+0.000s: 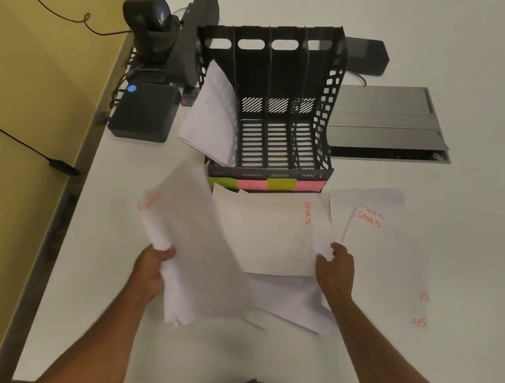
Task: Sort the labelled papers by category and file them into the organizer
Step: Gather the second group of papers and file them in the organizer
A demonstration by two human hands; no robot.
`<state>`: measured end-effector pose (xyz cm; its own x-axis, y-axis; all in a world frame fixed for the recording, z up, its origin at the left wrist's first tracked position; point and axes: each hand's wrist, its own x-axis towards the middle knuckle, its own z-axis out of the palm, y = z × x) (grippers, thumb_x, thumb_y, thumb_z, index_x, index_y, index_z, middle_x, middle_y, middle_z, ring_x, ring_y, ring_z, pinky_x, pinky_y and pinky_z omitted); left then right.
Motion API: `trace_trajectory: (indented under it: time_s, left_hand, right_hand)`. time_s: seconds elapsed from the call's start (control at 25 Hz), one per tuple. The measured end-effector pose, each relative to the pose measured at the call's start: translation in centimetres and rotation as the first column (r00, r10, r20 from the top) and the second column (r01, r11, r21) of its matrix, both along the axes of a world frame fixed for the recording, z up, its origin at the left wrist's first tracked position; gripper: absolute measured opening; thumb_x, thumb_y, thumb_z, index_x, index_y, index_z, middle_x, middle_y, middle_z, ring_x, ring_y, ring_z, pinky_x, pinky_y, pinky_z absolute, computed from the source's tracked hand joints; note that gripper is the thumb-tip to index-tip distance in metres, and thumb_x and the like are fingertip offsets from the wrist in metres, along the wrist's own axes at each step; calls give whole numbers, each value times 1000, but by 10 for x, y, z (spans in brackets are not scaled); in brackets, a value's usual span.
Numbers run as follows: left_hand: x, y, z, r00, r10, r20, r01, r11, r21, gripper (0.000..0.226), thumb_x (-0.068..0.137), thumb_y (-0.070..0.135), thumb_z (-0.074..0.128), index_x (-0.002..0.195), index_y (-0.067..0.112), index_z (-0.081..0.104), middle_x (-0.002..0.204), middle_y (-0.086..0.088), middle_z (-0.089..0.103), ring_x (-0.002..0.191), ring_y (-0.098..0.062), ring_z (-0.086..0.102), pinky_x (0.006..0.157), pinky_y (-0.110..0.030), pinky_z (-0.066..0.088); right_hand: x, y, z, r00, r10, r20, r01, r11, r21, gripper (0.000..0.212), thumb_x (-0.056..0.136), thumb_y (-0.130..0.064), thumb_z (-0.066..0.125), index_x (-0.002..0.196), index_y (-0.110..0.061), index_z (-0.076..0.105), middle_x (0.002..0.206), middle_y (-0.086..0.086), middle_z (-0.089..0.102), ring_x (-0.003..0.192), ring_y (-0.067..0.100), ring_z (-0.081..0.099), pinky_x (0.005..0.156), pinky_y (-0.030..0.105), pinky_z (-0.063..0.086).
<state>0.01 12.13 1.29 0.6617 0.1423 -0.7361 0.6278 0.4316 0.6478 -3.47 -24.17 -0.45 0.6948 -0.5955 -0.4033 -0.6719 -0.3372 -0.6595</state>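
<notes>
A black mesh organizer (328,105) with several slots stands on the white table (450,50); coloured sticky labels (266,184) line its front, and white sheets (212,117) lean in its leftmost slot. My left hand (151,266) grips a blurred stack of white papers (193,254) lifted at the left. My right hand (335,271) holds the edge of a sheet (271,237) marked "SPORTS" in red, lying over more loose sheets. To the right lies a pile (385,257) topped with another "SPORTS" sheet.
A webcam (152,27), a dark speaker bar (193,36) and a small black box (145,111) sit at the table's left edge beside cables. A grey cable hatch (387,125) lies right of the organizer. A yellow wall (19,101) runs along the left.
</notes>
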Motion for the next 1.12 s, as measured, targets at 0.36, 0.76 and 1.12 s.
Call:
trace_trajectory:
  time_s: [0.36,0.76,1.12]
  left_hand:
    - [-12,15,-15,993,118,-23,-119,987,-104,37,91,-5,46,91,13,78,87,-7,77,76,-25,74,72,-38,62]
    - [10,-22,-6,996,-32,86,46,985,-167,41,91,-5,45,88,17,80,90,-3,78,80,-21,75,78,-37,60]
    - [7,-32,2,995,-47,85,58,990,-127,38,90,-6,48,91,14,79,92,-5,78,80,-22,75,75,-36,62]
  right_hand:
    - [-36,13,-22,782,207,-587,-314,946,-85,96,86,-19,63,153,-22,-5,161,17,-18,149,37,-14,111,68,18]
    - [-36,-55,14,771,-635,51,620,766,172,44,90,-1,48,133,-9,50,120,26,61,105,42,62,74,33,44]
    - [-36,-43,-7,898,219,-381,-344,890,-300,57,93,-10,47,147,-24,40,161,14,16,141,38,31,104,53,43]
